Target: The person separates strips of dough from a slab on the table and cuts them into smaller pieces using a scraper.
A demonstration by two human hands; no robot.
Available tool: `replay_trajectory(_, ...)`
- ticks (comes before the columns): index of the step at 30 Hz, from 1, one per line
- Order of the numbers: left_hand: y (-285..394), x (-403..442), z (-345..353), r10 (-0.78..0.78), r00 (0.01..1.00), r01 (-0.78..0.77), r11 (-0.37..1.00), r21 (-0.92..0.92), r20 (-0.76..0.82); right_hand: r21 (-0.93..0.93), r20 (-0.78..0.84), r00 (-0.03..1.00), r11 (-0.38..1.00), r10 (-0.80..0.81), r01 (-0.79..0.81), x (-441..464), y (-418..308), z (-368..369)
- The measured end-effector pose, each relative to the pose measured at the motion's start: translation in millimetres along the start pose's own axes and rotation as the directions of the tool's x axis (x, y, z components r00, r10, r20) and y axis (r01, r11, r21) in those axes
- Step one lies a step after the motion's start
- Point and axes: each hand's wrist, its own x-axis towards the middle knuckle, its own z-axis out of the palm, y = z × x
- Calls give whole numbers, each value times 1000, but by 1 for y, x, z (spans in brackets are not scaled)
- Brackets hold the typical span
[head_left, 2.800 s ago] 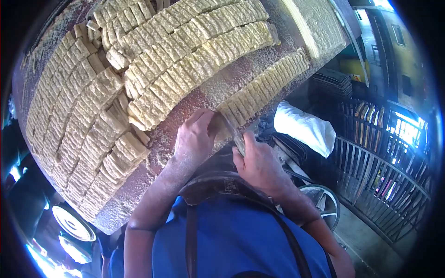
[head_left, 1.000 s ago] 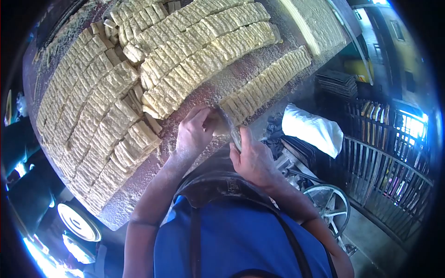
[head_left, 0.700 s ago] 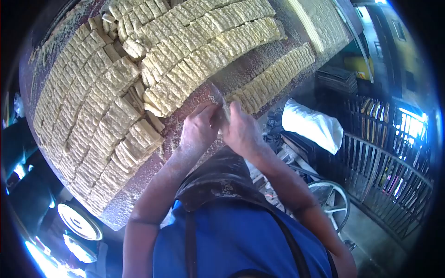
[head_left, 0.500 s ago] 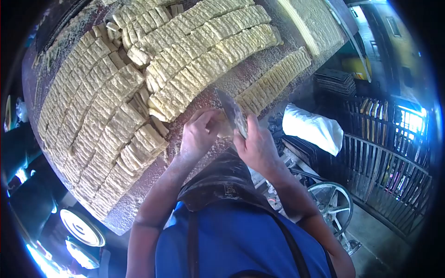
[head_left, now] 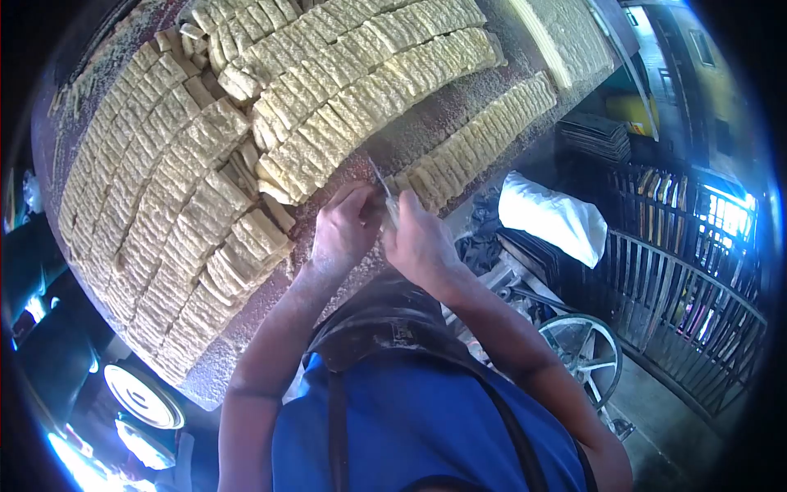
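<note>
My right hand is closed around the handle of a knife, whose narrow blade points up and away over the floured table. Just to its left, my left hand has its fingers curled together close to the blade; what they hold, if anything, is hidden. Beyond my right hand runs a long floured strip of dough cut into narrow slices, its near end beside the knife. Rows of cut dough pieces lie ahead of my hands.
More rows of floured dough pieces cover the table's left side. A flat pale dough sheet lies at the far right. Off the right edge are a white sack, a spoked wheel and metal railings.
My right hand has moved left and slightly down with the knife, closer to my left hand. The blade has turned from broadside to nearly edge-on. The whole view has shifted slightly.
</note>
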Motion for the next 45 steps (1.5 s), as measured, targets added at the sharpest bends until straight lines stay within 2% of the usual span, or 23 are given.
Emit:
replay_trajectory(4, -6, -2, 5, 27, 999, -28, 999, -20, -44, 67, -70, 996, 996, -58, 62, 2, 16, -5)
replay_trajectory(5, -7, -3, 5, 82, 995, -82, 997, 7, -65, 102, -99, 993, 992, -65, 75, -3, 18, -8)
replay_trajectory(8, 11, -5, -9, 36, 995, -38, 999, -18, -92, 148, -122, 991, 986, -58, 76, -29, 10, -21)
replay_trajectory(10, 6, -8, -10, 14, 997, -18, 998, -62, -74, 166, -107, 993, 984, -43, 60, -38, 7, -18)
replay_trajectory(12, -2, -9, -7, -12, 999, 7, 994, -110, -51, 79, -64, 998, 997, -14, 19, -41, 5, -10)
replay_trajectory(14, -11, -10, -4, 59, 996, -59, 998, -6, -72, 73, -39, 999, 997, 18, -16, -46, 2, -10)
replay_trajectory(19, -9, -4, -4, 75, 993, -73, 997, 30, -87, 49, 16, 999, 998, 30, -31, -23, -3, 1)
replay_trajectory(24, -8, -4, -5, 115, 989, -106, 989, 100, -88, 104, -134, 987, 990, -83, 97, 9, 5, 15)
replay_trajectory(25, -11, -4, -5, 127, 989, -123, 990, 62, -71, 46, -212, 963, 983, -164, 178, 9, 11, 12)
replay_trajectory(26, -15, -5, -4, 134, 989, -133, 991, 21, -55, 41, -235, 956, 981, -175, 190, 4, 18, 6)
replay_trajectory(28, -13, -7, -6, 156, 984, -152, 987, 47, -86, 334, -131, 991, 941, -14, 57, -17, 19, -13)
replay_trajectory(29, -13, -9, -7, 78, 995, -79, 997, -3, -58, 331, -141, 990, 941, -16, 63, -29, 27, -19)
replay_trajectory(30, -11, -11, -8, 3, 1000, -4, 999, -51, -27, 237, -246, 968, 964, -57, 118, -40, 35, -25)
replay_trajectory(31, -8, -13, -10, 47, 997, -51, 996, -68, -63, 138, -346, 933, 977, -105, 161, -49, 39, -28)
replay_trajectory(32, -8, -14, -12, 61, 996, -65, 996, -69, -63, 135, -359, 928, 978, -104, 162, -55, 40, -25)
replay_trajectory(34, -14, -16, -11, 123, 989, -124, 992, -2, -81, 134, -363, 927, 980, -92, 150, -65, 36, -22)
replay_trajectory(35, -17, -16, -9, 132, 986, -131, 991, 17, -102, 250, -268, 963, 965, -16, 86, -67, 31, -20)
replay_trajectory(36, -14, -16, -8, 137, 985, -135, 991, 22, -108, 249, -273, 962, 964, -23, 94, -68, 30, -14)
replay_trajectory(38, -8, -17, -11, 49, 996, -50, 999, -3, -77, 156, -302, 935, 958, -185, 240, -63, 35, 0)
replay_trajectory(40, -13, -19, -11, 77, 993, -75, 997, 23, -94, 181, -303, 927, 941, -223, 285, -57, 41, 8)
replay_trajectory(43, -9, -20, -9, 92, 988, -83, 994, 77, -124, 119, -263, 910, 925, -320, 360, -46, 53, 9)
replay_trajectory(45, -7, -22, -5, 75, 986, -57, 990, 126, -146, 141, -138, 945, 938, -297, 316, -40, 56, 8)
